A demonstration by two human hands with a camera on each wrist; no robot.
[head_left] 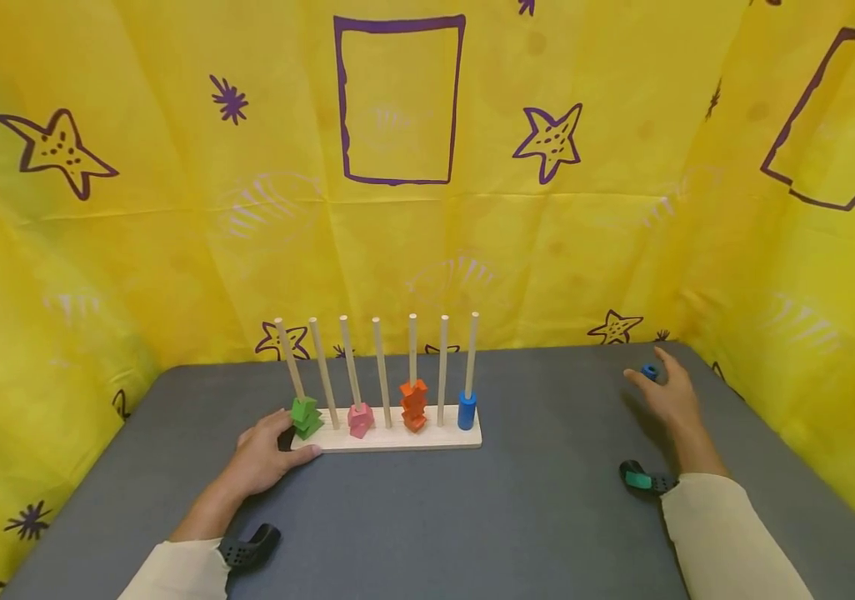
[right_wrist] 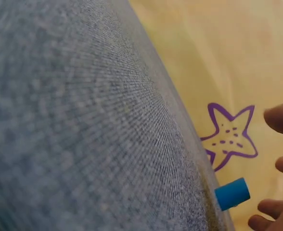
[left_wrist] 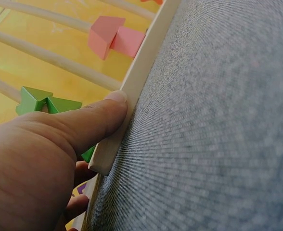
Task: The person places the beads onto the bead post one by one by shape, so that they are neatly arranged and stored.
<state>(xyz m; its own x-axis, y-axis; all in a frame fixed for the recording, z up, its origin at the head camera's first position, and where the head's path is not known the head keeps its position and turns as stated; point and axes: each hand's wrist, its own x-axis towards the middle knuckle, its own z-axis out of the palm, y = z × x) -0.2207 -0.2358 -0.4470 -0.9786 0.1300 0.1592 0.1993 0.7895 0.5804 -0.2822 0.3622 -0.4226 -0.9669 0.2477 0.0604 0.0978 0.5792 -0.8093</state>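
A wooden peg board (head_left: 405, 439) with several upright pegs stands on the grey table. My left hand (head_left: 258, 454) grips its left end, thumb along the front edge and the other fingers partly hidden behind. Beside that hand, green pieces (head_left: 306, 418) sit on the leftmost peg. Pink pieces (head_left: 360, 419), orange pieces (head_left: 413, 407) and a blue cylinder (head_left: 467, 411) sit low on other pegs. Far to the right, my right hand (head_left: 671, 400) reaches with spread fingers around a loose blue bead (head_left: 649, 372). In the right wrist view, a gap shows between this bead (right_wrist: 232, 194) and the fingers.
The grey table (head_left: 547, 517) runs back to a yellow cloth (head_left: 412, 242) with purple drawings, which hangs behind and along both sides. Black wrist bands (head_left: 250, 547) are worn on both arms. Three pegs on the board carry no pieces.
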